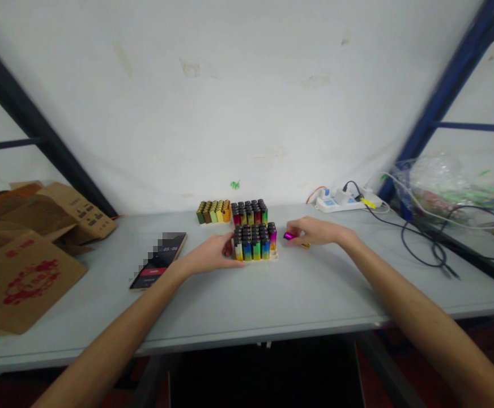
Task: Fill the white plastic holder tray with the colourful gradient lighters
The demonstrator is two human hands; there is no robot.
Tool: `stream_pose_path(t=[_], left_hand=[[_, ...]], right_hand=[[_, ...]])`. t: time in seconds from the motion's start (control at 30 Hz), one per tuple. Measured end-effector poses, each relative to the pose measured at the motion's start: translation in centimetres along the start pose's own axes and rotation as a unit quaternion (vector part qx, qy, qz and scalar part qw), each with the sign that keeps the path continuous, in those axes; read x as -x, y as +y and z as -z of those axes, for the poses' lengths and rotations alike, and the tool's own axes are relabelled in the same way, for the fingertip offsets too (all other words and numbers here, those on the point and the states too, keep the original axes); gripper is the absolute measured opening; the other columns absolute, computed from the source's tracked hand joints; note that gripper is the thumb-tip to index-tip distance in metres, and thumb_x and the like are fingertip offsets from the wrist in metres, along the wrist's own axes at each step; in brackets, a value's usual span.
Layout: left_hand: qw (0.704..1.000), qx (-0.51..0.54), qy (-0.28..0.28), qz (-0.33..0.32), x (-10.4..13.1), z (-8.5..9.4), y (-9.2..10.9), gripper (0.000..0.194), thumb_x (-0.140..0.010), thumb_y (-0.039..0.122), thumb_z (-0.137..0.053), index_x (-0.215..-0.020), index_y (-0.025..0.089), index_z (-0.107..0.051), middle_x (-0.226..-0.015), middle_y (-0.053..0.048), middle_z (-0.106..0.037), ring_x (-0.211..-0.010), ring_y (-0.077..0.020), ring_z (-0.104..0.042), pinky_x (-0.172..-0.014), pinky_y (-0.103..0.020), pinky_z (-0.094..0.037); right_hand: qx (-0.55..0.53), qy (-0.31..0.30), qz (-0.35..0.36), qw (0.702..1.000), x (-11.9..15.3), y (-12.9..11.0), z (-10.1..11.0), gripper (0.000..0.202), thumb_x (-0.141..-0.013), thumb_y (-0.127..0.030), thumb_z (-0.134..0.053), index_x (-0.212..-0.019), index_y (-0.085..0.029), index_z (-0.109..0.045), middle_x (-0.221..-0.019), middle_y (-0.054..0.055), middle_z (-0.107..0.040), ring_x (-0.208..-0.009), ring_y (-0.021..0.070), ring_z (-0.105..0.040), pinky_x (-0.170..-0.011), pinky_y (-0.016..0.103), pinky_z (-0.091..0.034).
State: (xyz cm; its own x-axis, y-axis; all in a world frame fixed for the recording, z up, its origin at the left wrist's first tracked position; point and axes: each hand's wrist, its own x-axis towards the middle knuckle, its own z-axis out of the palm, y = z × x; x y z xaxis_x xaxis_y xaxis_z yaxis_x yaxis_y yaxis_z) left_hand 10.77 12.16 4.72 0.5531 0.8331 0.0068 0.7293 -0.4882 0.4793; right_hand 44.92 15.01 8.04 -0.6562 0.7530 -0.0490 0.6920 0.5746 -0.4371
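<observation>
In the middle of the table, several colourful lighters with black tops stand upright in a pale tray. My left hand grips this tray at its left side, the thumb along the front edge. The tray's front right corner shows no lighter in it. To the right of the tray, my right hand is closed on a shiny purple lighter, tilted with its dark end toward the tray. A gold-coloured piece shows just below that hand; I cannot tell whether it is held.
Behind stand another block of lighters and a block of yellow-green and gold ones. A phone lies left. Cardboard boxes fill the far left. A power strip, cables and clear plastic bags are at right.
</observation>
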Motion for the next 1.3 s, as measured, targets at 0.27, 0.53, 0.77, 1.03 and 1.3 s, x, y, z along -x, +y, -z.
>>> stream_pose_path(t=[0.27,0.53,0.77,1.03,1.3], left_hand=[[1.0,-0.011,0.002,0.004,0.0,0.0,0.0,0.06,-0.074,0.069,-0.074,-0.103,0.019,-0.057,-0.087,-0.004,-0.068,-0.074,-0.0235,-0.064,-0.065,-0.032,-0.048],[1.0,-0.002,0.007,-0.006,0.0,-0.1,-0.2,0.059,-0.076,0.068,-0.074,-0.105,0.019,-0.057,-0.088,-0.003,-0.067,-0.074,-0.022,-0.063,-0.066,-0.031,-0.048],[1.0,0.0,0.01,-0.009,0.0,0.0,-0.1,0.059,-0.075,0.066,-0.075,-0.107,0.019,-0.058,-0.086,-0.002,-0.067,-0.073,-0.0217,-0.062,-0.063,-0.03,-0.046],[1.0,0.004,0.002,-0.003,0.1,0.1,0.3,0.06,-0.075,0.066,-0.075,-0.109,0.019,-0.058,-0.087,-0.003,-0.067,-0.074,-0.0224,-0.063,-0.065,-0.031,-0.047],[1.0,0.007,0.007,-0.004,0.0,0.1,0.2,0.063,-0.074,0.069,-0.074,-0.107,0.019,-0.058,-0.088,-0.004,-0.069,-0.074,-0.0228,-0.063,-0.065,-0.031,-0.048]], right_hand=[[-0.09,0.076,0.036,0.992,0.3,-0.8,0.4,0.034,-0.099,-0.053,-0.056,-0.102,-0.019,-0.062,-0.07,-0.001,-0.069,-0.051,0.012,-0.059,-0.061,0.026,-0.043],[-0.132,0.153,0.098,0.975,-0.1,-0.9,-0.2,0.032,-0.105,-0.051,-0.045,-0.105,-0.02,-0.055,-0.072,-0.001,-0.062,-0.063,0.0137,-0.053,-0.063,0.027,-0.042],[-0.198,0.157,0.083,0.964,-0.3,-2.0,-0.7,0.033,-0.103,-0.053,-0.048,-0.099,-0.02,-0.053,-0.071,-0.003,-0.052,-0.062,0.0123,-0.048,-0.058,0.026,-0.04],[-0.169,0.237,0.063,0.955,-1.2,-3.1,-2.0,0.044,-0.103,-0.058,-0.045,-0.077,-0.022,-0.044,-0.066,-0.005,-0.043,-0.06,0.012,-0.043,-0.059,0.027,-0.034],[-0.172,0.342,0.023,0.924,-1.3,-4.6,-2.9,0.052,-0.101,-0.067,-0.041,-0.074,-0.023,-0.041,-0.065,-0.003,-0.048,-0.062,0.0134,-0.044,-0.06,0.027,-0.032]])
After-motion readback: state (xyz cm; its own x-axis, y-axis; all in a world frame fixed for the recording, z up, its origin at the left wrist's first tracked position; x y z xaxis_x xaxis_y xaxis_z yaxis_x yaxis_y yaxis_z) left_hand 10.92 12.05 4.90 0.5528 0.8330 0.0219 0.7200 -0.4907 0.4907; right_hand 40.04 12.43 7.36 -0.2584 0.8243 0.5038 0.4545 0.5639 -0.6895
